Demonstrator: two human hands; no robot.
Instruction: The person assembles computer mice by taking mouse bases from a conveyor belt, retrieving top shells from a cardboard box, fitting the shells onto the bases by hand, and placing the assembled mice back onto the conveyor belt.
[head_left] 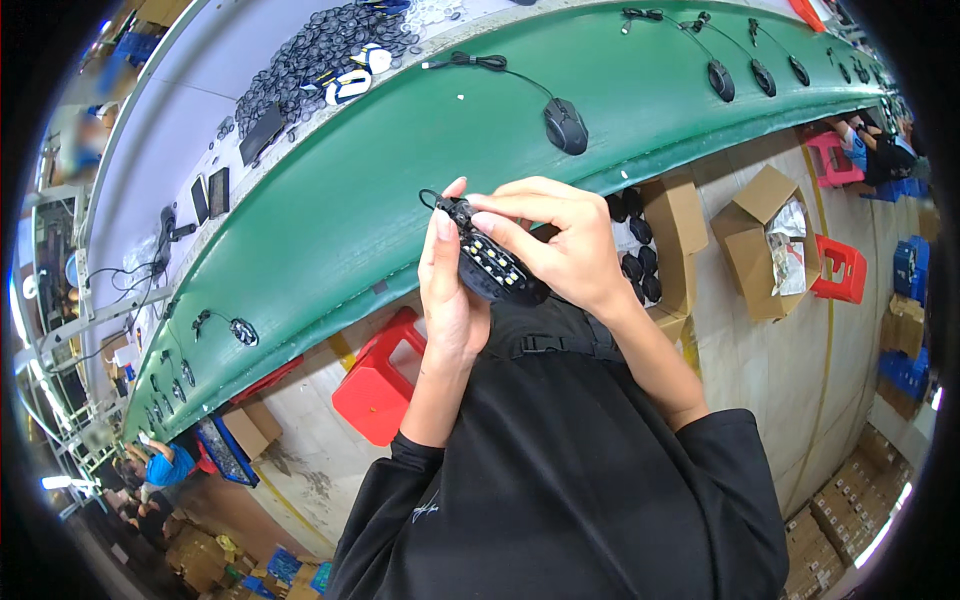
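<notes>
In front of my chest I hold a black computer mouse (490, 268) up off the bench, its inside or underside with several pale square parts facing me. My left hand (450, 295) is closed round its left side, with the thumb up by the front end. The fingers of my right hand (570, 235) pinch at that same front end, where a short loop of black cable (428, 198) sticks out. What the right fingertips grip is too small to make out. The mouse's far right side is hidden behind my right hand.
A green conveyor belt (380, 150) curves across, carrying a finished-looking black mouse (567, 127) and several more with bundled cables. Beyond it, a pale shelf holds a heap of small black parts (310, 60). Cardboard boxes (683, 235) and a red stool (375, 390) stand nearby.
</notes>
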